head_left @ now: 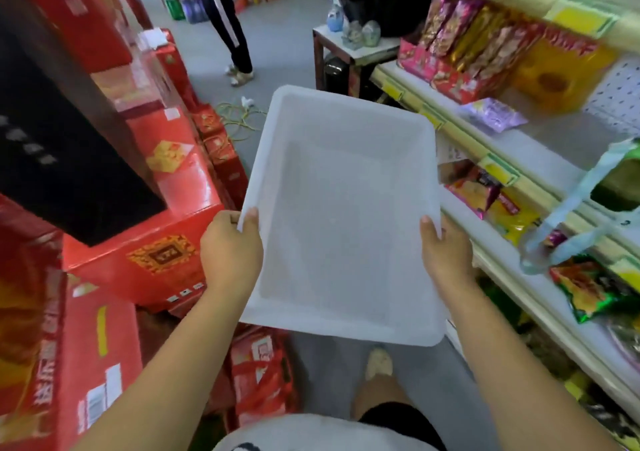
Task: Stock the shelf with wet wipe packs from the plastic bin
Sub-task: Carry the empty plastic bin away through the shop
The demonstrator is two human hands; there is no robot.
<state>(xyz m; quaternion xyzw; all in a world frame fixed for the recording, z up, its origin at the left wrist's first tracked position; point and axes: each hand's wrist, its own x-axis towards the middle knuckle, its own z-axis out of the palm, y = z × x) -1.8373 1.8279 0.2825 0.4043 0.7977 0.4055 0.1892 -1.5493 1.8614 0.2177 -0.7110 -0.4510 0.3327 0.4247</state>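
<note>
You're carrying plastic bin (339, 208), left hand (230, 246) and right hand (445, 249) gripping its side rims. Bin showing empty, so stocking likely finishing.

— What lies on the shelf (540, 144) to the right of the right hand (445, 249)?
— A purple pack (493, 115) beyond the hand, and a green-red snack bag (588, 287) just right of it.
— And on the floor (284, 34)?
— Red cartons (162, 187) stacked left of the left hand (230, 246), with a yellow-green cable (239, 121) beyond it.
</note>
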